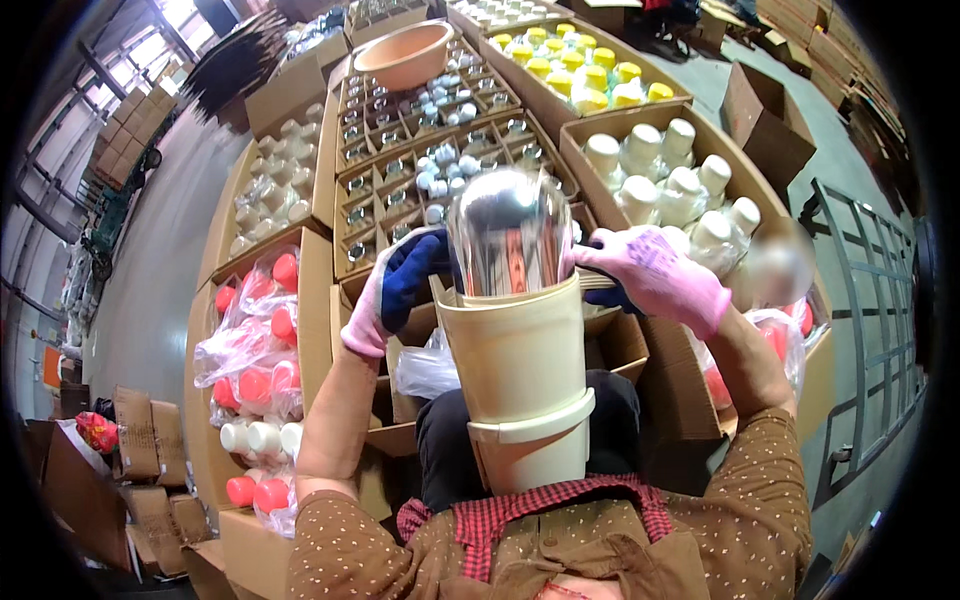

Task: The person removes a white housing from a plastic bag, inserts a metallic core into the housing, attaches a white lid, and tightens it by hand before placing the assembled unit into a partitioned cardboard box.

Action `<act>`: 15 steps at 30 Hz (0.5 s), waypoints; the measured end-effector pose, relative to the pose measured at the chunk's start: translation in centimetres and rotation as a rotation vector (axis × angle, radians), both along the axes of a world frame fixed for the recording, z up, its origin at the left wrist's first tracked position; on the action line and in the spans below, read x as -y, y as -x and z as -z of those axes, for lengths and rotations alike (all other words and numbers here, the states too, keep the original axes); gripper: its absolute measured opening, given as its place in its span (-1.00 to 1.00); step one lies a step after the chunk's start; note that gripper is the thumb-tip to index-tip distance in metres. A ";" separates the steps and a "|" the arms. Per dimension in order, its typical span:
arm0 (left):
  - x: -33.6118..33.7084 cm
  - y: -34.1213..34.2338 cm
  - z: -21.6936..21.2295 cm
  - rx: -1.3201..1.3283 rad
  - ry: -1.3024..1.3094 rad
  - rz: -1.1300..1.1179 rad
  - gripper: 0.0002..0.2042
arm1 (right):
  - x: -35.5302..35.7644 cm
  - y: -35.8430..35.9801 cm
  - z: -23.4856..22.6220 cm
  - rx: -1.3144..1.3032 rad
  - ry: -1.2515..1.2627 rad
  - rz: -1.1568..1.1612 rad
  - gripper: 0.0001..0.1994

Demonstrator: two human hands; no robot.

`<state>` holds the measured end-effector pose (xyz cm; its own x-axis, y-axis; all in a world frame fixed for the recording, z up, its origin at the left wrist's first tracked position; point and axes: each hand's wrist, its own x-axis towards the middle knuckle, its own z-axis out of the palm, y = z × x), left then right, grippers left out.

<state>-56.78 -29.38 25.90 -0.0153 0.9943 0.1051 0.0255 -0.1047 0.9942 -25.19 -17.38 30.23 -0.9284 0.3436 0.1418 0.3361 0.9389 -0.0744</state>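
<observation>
Head view: the silver liner (510, 235) sits round end up in the cream casing (515, 350), before the near edge of the divided box (375, 212). Your left hand (403, 287) bends its fingers beside it, your right hand (650, 275) curls opposite — whether either grips, I cannot tell.

The one view comes from the left lens of a fisheye pair worn on the person's head, upright, facing steeply down and forward. Nearest to it, along the lower edge, is the brown cloth shirt with pale specks (755, 490). The pink-and-blue gloved left hand (398, 285) and pink-and-blue gloved right hand (655, 275) sit close, near mid-picture. The round orange plastic basin (405, 72) lies well beyond, toward the top; straight edges curve near the rim.
</observation>
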 end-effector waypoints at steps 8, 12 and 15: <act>-4.7 -4.8 -6.9 -0.780 0.094 0.565 -0.61 | -1.0 -0.6 5.3 -1.027 0.898 0.447 -0.37; -5.2 -3.0 -5.5 -0.424 0.222 0.695 -0.48 | -2.1 -0.5 5.8 -1.234 0.838 0.405 -0.48; -5.1 -2.8 -3.8 -0.182 0.187 0.769 -0.46 | -2.4 -0.2 6.1 -1.340 0.862 0.360 -0.53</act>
